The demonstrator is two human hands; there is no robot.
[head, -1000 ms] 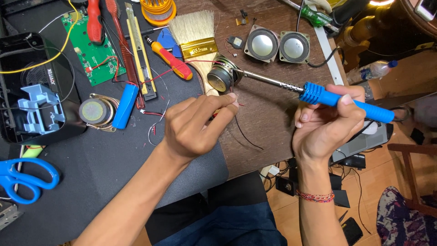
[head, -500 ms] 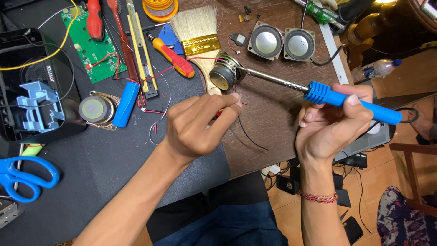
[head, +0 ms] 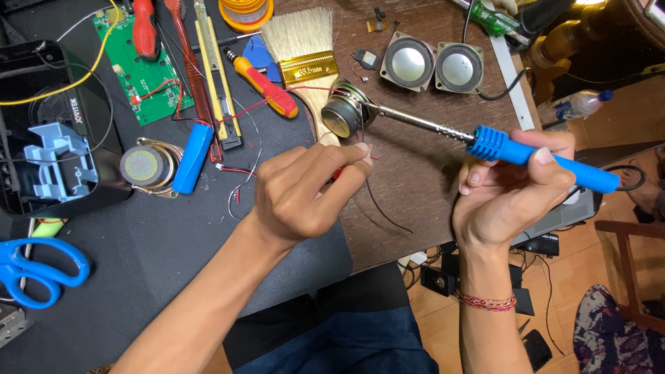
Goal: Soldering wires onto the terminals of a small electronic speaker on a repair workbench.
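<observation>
Spreading across the whole view, the brown table (head: 429, 180) carries a dark mat (head: 159, 263) over its nine o'clock half. At nine o'clock on that mat sits a black speaker housing (head: 48, 131) with a pale blue plastic part inside, and at eleven o'clock lies a green circuit board (head: 138, 69). At twelve o'clock rests a flat paintbrush (head: 305, 48) with a gold ferrule. The right hand (head: 509, 190), at three o'clock, is closed around the blue handle of a soldering iron (head: 499, 145), whose metal shaft runs toward eleven o'clock. Its tip meets a small round speaker (head: 346, 114) lying on the table just beside the brush handle. The left hand (head: 305, 197), at the centre, pinches thin wires (head: 367, 187) between thumb and fingertips, just below that speaker. Blue scissors (head: 34, 270) lie at eight o'clock.
</observation>
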